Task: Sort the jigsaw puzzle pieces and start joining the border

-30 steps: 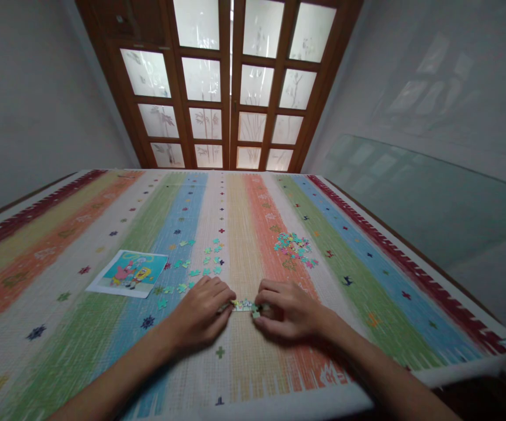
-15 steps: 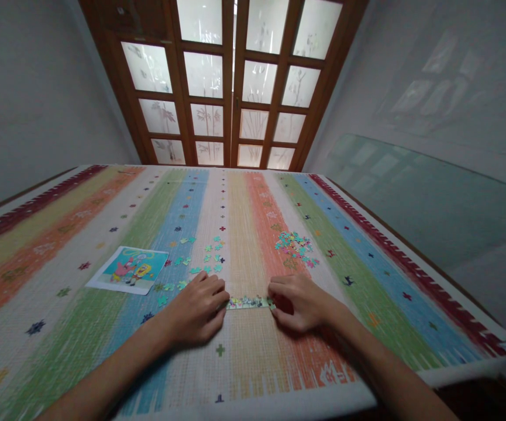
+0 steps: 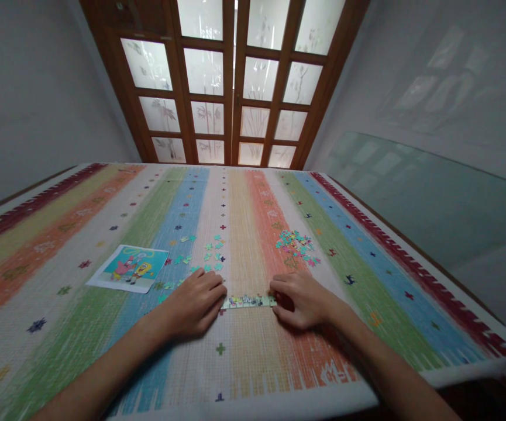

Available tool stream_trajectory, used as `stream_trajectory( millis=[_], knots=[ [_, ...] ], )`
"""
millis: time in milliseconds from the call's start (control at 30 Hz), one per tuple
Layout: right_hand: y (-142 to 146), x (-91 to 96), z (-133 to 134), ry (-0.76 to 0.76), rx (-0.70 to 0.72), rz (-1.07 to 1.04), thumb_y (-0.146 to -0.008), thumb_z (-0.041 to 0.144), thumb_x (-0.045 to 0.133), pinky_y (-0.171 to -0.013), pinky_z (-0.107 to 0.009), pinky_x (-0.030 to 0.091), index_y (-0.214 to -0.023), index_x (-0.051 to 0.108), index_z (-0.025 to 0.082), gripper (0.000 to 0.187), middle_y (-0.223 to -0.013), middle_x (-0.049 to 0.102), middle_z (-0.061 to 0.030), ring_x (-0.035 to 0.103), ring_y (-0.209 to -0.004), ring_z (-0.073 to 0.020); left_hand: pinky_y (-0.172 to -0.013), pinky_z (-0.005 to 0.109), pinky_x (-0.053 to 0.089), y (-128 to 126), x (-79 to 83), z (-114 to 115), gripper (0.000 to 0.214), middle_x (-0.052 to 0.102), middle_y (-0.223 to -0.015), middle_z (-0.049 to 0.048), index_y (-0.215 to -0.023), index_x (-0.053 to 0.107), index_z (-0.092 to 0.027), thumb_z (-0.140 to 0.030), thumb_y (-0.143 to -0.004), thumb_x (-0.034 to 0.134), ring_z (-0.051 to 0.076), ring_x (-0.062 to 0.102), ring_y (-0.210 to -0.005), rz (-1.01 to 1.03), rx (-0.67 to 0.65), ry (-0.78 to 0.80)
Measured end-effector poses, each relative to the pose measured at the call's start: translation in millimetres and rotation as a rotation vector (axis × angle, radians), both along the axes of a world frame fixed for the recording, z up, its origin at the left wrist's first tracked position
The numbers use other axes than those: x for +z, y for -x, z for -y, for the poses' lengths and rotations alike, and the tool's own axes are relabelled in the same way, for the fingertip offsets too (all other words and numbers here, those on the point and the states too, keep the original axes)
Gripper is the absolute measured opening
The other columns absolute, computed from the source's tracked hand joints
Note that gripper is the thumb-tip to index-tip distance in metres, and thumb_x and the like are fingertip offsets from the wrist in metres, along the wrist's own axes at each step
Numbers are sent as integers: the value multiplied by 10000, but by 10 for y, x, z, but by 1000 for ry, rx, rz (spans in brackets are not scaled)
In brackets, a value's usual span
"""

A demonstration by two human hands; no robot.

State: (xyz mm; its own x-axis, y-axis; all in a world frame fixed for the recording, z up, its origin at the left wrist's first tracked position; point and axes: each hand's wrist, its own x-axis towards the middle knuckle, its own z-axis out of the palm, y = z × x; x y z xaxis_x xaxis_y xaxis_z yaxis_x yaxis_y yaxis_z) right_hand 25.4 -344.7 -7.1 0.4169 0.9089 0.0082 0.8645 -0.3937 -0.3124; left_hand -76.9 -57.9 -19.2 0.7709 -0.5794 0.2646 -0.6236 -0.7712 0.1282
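Observation:
A narrow strip of joined jigsaw puzzle pieces [image 3: 248,301] lies flat on the striped tablecloth [image 3: 253,345] between my two hands. My left hand [image 3: 198,301] is closed, its fingertips and thumb at the strip's left end. At the right end, my right hand [image 3: 302,298] has thumb and fingers curled in a pinch on the edge. Loose turquoise puzzle pieces [image 3: 213,256] are spread beyond my left hand, a few partly covered by it. A heap of mixed loose pieces [image 3: 296,245] lies beyond my right hand.
A printed cartoon picture [image 3: 130,268] lies on the cloth to the left. The cloth covers a wide surface whose near edge [image 3: 314,406] is close to me. At the far end stand wooden doors with frosted panes [image 3: 209,117]. A glass panel [image 3: 410,187] leans at the right wall.
My left hand has shifted slightly left, showing more of the strip's left end. My right hand has moved very little. The camera view has shifted slightly.

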Motion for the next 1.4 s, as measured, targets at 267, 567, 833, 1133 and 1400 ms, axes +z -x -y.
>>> stream_trajectory(
  millis=[267,567,833,1133,1400],
  knots=[
    [23,21,-3,12,-17,6,-744,237,584,-595,-331,248,-766,562,191,56,-764,625,-51,451,-622,-157,-744,384,367,-3,18,14,160,591,-870,51,-878,542,-207,-144,-976,433,217,501,-779,-11,-21,0],
    [8,-13,-9,-24,-34,-25,-784,215,564,-609,-322,252,-801,593,178,50,-769,635,-52,472,-643,-157,-717,369,357,-13,6,-22,156,582,-858,48,-867,530,-209,-130,-977,452,212,493,-769,14,-44,12],
    [6,-18,-9,-16,-31,-17,-791,207,572,-617,-322,258,-834,610,177,64,-793,653,-54,494,-659,-160,-730,373,374,-12,1,-18,145,597,-858,46,-870,535,-208,-126,-965,462,207,502,-765,29,-40,-9],
    [12,-8,-11,-7,-35,1,-818,230,584,-604,-330,236,-791,585,185,52,-769,648,-52,479,-635,-157,-735,378,372,-17,8,-10,170,595,-855,48,-859,549,-210,-140,-981,455,213,504,-766,3,-38,34],
    [15,14,-8,-33,-41,-53,-818,251,629,-613,-313,273,-786,599,182,82,-738,640,-37,491,-637,-154,-722,375,360,-9,19,-12,172,590,-832,48,-843,550,-207,-130,-968,461,209,497,-747,7,-39,6]
  ],
)
